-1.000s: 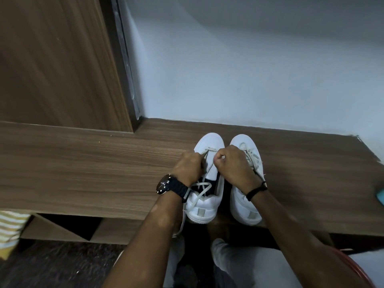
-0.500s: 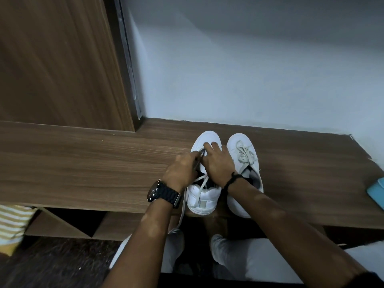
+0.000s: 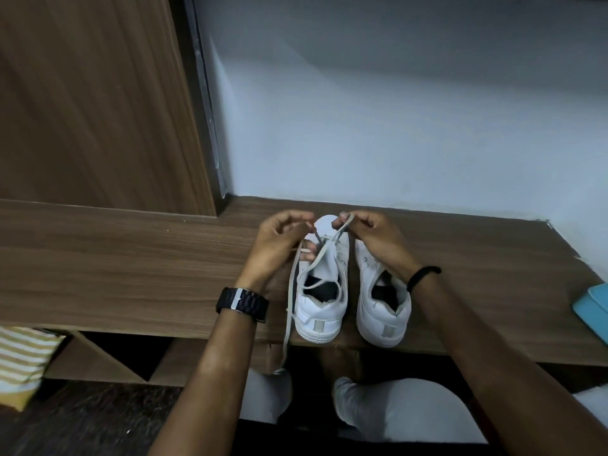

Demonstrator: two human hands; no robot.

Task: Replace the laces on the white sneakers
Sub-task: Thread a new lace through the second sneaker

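Observation:
Two white sneakers stand side by side on the wooden shelf (image 3: 131, 268), heels toward me. Over the left sneaker (image 3: 324, 297) both hands are raised. My left hand (image 3: 279, 245) pinches one strand of its off-white lace (image 3: 291, 301), whose long end hangs past the shelf's front edge. My right hand (image 3: 371, 238) pinches the other strand above the toe. The two strands cross above the tongue. The right sneaker (image 3: 383, 307) stands partly under my right wrist, its laces hidden.
A wooden cabinet panel (image 3: 92, 103) rises at the back left, a pale wall (image 3: 394, 110) behind the shelf. A light-blue object (image 3: 592, 307) lies at the shelf's right edge. Striped cloth (image 3: 23, 353) sits at lower left. My knees (image 3: 378, 406) are below the shelf.
Both hands have lifted off the left sneaker and moved apart, drawing the lace strands up and out over the toe. The right sneaker's heel is now uncovered.

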